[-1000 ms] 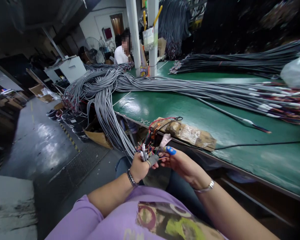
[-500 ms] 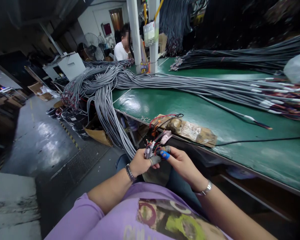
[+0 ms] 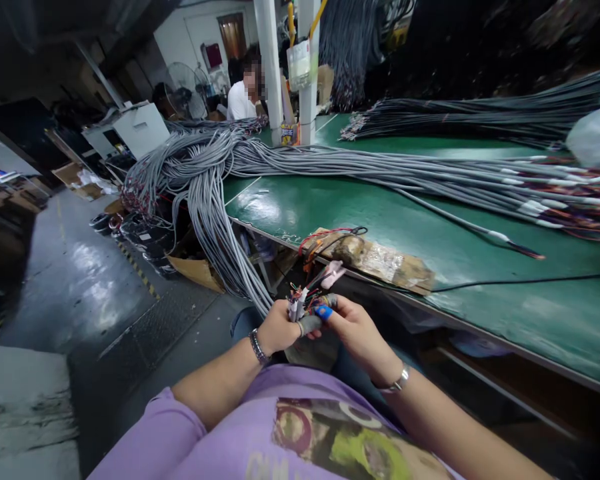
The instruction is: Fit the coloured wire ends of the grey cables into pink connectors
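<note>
My left hand is wrapped around a bundle of grey cables near its stripped ends, with tape on the thumb. White-sleeved cable ends stand up out of that fist, and thin coloured wires fan from them. Close against it, my right hand pinches at the coloured wires; blue tape covers its thumb. The exact wire between these fingertips is too small to make out. The grey cables hang over the table's edge and run down to the left hand.
On the green table lies a long grey cable bundle, with a darker bundle behind. A taped wooden block with leads sits at the front edge, near a pink piece. A person is beyond the white posts.
My right hand has shifted slightly left, nearer to my left hand, at the coloured wires. My left hand keeps its hold on the cables.
</note>
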The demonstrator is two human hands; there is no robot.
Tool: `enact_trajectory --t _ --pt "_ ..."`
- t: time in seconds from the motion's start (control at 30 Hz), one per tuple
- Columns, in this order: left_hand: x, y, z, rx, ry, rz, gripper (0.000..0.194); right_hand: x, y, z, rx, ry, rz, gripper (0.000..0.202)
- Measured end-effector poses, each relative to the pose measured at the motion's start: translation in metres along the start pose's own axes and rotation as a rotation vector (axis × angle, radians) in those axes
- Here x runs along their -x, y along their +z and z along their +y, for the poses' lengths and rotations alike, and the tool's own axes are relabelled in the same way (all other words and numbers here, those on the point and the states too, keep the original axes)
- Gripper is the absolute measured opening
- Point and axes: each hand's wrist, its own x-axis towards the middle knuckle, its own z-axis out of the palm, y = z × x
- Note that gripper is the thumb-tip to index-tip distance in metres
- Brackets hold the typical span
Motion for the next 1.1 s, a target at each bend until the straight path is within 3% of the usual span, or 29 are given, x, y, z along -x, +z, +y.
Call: enact_trajectory --t 0.27,0.43,0.57,0.7,0.93,1.1 --pt "-0.002 -0.004 -0.008 0.152 0.065 0.197 0.04 -0.002 -0.011 0.011 -0.091 0.041 0.123 0.033" --pt "-0.005 -0.005 -0.002 0.251 0.087 0.148 0.037 -0.011 -0.035 0.017 -0.361 0.135 0.219 0.038" --pt "-0.009 -0.004 0.004 0.271 0.075 0.074 0.038 -0.026 -0.045 0.004 -0.428 0.207 0.136 0.037" --pt "-0.014 -0.001 0.01 0.269 0.056 0.061 0.039 -0.035 -0.038 -0.009 -0.406 0.197 0.031 0.032" --pt "-0.019 0.006 0.014 0.262 0.058 0.095 0.041 -0.04 -0.027 0.0 -0.357 0.032 0.161 0.039" --pt "-0.024 0.012 0.009 0.238 0.109 0.091 0.039 -0.042 -0.021 -0.003 -0.488 0.098 -0.02 0.043"
